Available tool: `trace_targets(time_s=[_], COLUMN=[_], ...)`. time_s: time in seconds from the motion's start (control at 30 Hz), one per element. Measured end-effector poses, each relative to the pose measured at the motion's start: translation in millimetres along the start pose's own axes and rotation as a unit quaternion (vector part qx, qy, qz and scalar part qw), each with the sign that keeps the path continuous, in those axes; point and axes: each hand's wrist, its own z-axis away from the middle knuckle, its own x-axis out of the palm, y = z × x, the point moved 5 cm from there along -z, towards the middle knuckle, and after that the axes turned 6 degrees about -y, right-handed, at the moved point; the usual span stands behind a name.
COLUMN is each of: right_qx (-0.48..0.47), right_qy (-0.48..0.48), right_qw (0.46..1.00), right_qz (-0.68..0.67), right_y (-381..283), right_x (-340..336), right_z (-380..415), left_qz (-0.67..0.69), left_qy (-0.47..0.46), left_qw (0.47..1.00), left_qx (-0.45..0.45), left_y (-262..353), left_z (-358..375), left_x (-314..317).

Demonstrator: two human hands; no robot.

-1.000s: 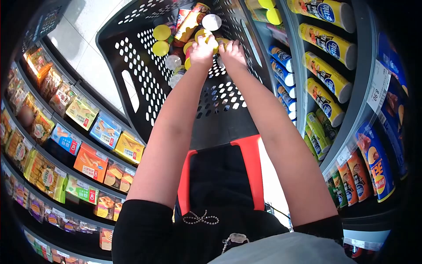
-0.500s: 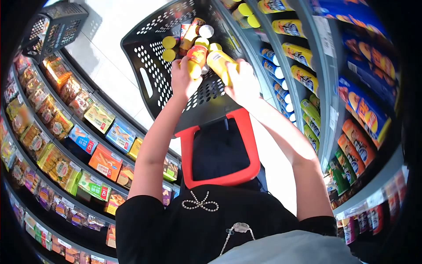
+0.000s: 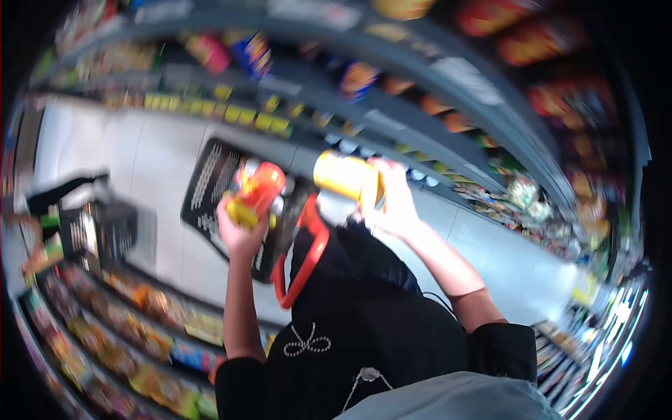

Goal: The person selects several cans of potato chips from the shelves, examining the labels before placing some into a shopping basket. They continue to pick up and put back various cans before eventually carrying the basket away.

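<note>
My left hand (image 3: 241, 236) is wrapped round the yellow-lidded end of a red canister (image 3: 264, 183), which is tilted above the black shopping basket (image 3: 203, 183). A yellow canister (image 3: 341, 173), lying almost sideways in the air, is gripped at its right end by my right hand (image 3: 393, 199). This one is to the right of the basket, closer to the shelves. The red basket handle (image 3: 318, 245) stands out toward my body. Behind my left hand, the basket's contents are mostly hidden and blurred.
Another black basket (image 3: 115, 227) is at the left, and a person's arm (image 3: 35, 259) shows near the left edge. Shelves of packaged snacks (image 3: 150, 301) run along the lower left. A tall shelf (image 3: 392, 115) with canisters and bags curves across the top and right.
The view has swung toward the right-hand shelves. Both canisters are lifted from the basket's inside, and my hands are farther apart, the right one now beyond the basket's side.
</note>
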Motion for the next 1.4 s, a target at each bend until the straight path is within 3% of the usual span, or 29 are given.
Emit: trace_targets(time_s=[0.07, 0.2, 0.27, 0.4, 0.5, 0.6, 0.67, 0.8, 1.0, 1.23, 1.27, 1.33, 1.37, 1.4], right_qx=[0.021, 0.091, 0.106, 0.088, 0.058, 0.003, -0.056, -0.118, -0.214, -0.243, -0.271, -0.264, -0.265, -0.285], right_qy=[0.037, 0.115, 0.152, 0.271, 0.386, 0.465, 0.494, 0.546, 0.437, 0.313, 0.25, 0.26, 0.297, 0.274], right_qw=[0.999, 0.989, 0.982, 0.958, 0.92, 0.88, 0.847, 0.815, 0.811, 0.852, 0.852, 0.872, 0.861, 0.854], right_qz=[0.007, 0.029, 0.027, 0.028, 0.021, -0.096, -0.189, -0.156, -0.326, -0.341, -0.373, -0.321, -0.315, -0.338], right_y=[-3, 4, 5, -2, 1, -9, -18, -47, -89, -155, -165, -172, -168, -171], right_x=[-37, -104, -137, -189, -222, -262, -292, -360, -451, -501, -503, -515, -523, -523], right_z=[30, 94, 123, 176, 213, 238, 244, 248, 203, 133, 126, 114, 109, 103], left_qz=[0.024, 0.103, 0.098, 0.213, 0.237, 0.273, 0.258, 0.273, 0.398, 0.552, 0.577, 0.624, 0.627, 0.629], left_qy=[-0.033, -0.115, -0.177, -0.31, -0.384, -0.448, -0.446, -0.499, -0.522, -0.48, -0.474, -0.467, -0.484, -0.479], left_qw=[0.999, 0.977, 0.967, 0.899, 0.854, 0.811, 0.801, 0.772, 0.731, 0.678, 0.663, 0.626, 0.61, 0.613], left_qx=[0.027, 0.146, 0.152, 0.224, 0.26, 0.26, 0.306, 0.285, 0.189, 0.074, 0.046, -0.012, -0.012, -0.009], left_y=[68, 138, 173, 212, 267, 299, 308, 317, 321, 317, 310, 300, 300, 302], left_z=[5, 3, 4, 5, 21, 37, 41, 49, 54, 47, 42, 33, 33, 33], left_x=[2, 32, 54, 104, 131, 149, 158, 169, 164, 146, 146, 147, 144, 139])
